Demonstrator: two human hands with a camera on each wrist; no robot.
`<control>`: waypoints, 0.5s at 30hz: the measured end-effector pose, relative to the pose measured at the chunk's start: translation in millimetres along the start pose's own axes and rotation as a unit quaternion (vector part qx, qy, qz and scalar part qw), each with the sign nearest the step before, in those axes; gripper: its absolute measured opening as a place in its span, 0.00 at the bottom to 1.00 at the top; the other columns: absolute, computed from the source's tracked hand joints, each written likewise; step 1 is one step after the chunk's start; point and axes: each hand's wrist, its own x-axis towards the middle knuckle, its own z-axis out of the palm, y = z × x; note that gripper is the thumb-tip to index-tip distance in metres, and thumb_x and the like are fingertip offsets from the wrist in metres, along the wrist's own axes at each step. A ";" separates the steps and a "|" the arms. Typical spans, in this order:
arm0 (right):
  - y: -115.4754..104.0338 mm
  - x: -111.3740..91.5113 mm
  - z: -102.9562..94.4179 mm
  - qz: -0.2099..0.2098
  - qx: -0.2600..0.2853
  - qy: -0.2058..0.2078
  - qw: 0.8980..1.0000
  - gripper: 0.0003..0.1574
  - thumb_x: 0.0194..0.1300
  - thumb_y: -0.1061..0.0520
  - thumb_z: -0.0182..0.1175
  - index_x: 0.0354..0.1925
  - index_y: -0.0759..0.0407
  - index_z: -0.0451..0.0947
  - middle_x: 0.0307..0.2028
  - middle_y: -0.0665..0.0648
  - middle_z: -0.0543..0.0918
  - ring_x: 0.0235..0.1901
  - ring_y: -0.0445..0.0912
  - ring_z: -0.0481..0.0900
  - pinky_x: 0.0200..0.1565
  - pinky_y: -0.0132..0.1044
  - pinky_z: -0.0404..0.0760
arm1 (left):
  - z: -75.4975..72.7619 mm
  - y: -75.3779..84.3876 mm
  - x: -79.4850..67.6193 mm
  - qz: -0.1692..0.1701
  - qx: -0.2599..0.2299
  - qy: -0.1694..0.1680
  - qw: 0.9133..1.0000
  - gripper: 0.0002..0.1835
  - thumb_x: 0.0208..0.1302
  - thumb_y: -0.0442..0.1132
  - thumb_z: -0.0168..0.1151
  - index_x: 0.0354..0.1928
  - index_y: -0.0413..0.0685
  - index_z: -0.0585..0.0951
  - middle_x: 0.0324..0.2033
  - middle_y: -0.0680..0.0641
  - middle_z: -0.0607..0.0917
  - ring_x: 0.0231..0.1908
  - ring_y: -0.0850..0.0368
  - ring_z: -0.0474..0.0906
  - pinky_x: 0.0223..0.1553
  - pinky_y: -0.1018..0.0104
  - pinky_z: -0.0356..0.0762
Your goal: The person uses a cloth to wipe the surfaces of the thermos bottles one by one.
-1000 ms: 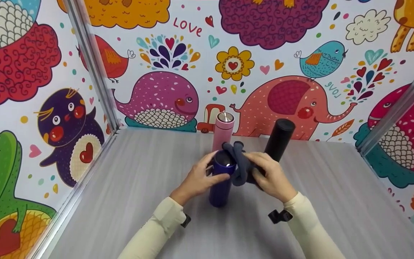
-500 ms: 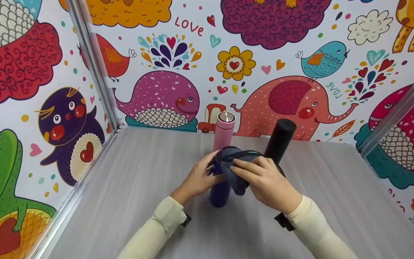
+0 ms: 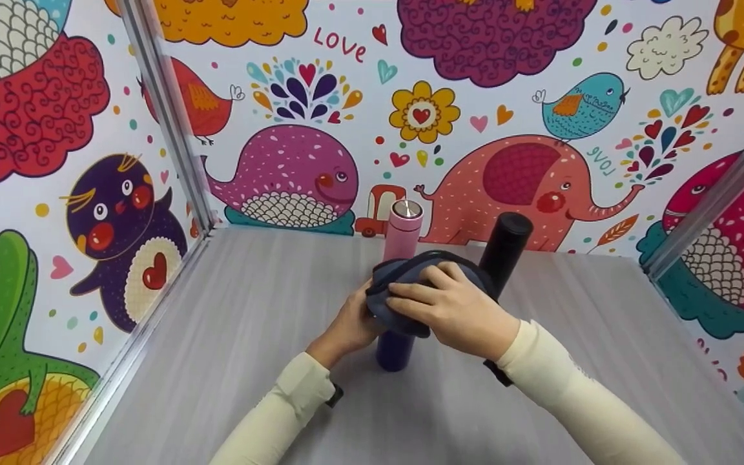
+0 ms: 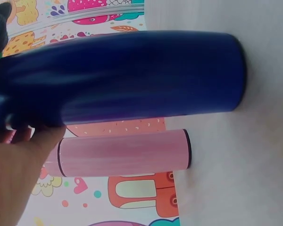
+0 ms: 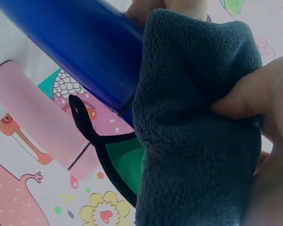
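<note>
A dark blue thermos bottle (image 3: 393,355) stands upright, and my left hand (image 3: 347,328) grips it near the top. Draped over that top is a dark grey plush cloth (image 3: 382,305) with black edging, which hides the bottle's lid in the head view. My right hand (image 3: 462,313) holds the cloth from above, fingers bent across it. Seen from the right wrist, the thumb presses into the plush cloth (image 5: 193,160), and a green underside (image 5: 125,160) shows at its edge. The left wrist view shows the blue bottle's smooth side (image 4: 141,77) down to its base.
A pink thermos bottle (image 3: 401,239) with a silver-topped lid stands just behind the blue one. To the right rear is a black thermos bottle (image 3: 506,248). Printed cartoon panels (image 3: 307,174) wall the grey table (image 3: 230,361) at the back and sides.
The right hand has brought the cloth leftward from beside the blue bottle onto its top, spreading it out. The left hand and the bottles have stayed in place.
</note>
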 end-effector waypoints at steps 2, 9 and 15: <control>4.6 5.8 -1.1 0.002 0.002 -0.019 1.000 0.39 0.53 0.61 0.76 0.63 0.48 0.79 0.58 0.50 0.82 0.48 0.53 0.75 0.51 0.54 0.75 | 0.7 1.9 -0.7 -0.024 -0.021 -0.004 0.999 0.30 0.65 0.33 0.67 0.68 0.44 0.71 0.60 0.48 0.78 0.58 0.56 0.75 0.62 0.58 0.72; 25.1 6.1 -5.3 0.049 0.040 -0.057 0.996 0.35 0.55 0.65 0.73 0.61 0.50 0.81 0.57 0.53 0.83 0.50 0.54 0.76 0.51 0.53 0.77 | 4.7 4.2 1.5 -0.083 -0.056 0.003 0.995 0.39 0.61 0.52 0.73 0.71 0.51 0.68 0.63 0.52 0.75 0.64 0.56 0.71 0.65 0.51 0.67; 36.8 -14.4 -2.1 0.082 0.051 -0.030 0.995 0.30 0.57 0.67 0.70 0.58 0.53 0.82 0.54 0.55 0.84 0.49 0.55 0.76 0.49 0.51 0.75 | 3.4 1.8 0.9 -0.071 -0.046 0.011 0.996 0.42 0.59 0.50 0.74 0.73 0.55 0.67 0.64 0.51 0.74 0.64 0.53 0.70 0.66 0.51 0.67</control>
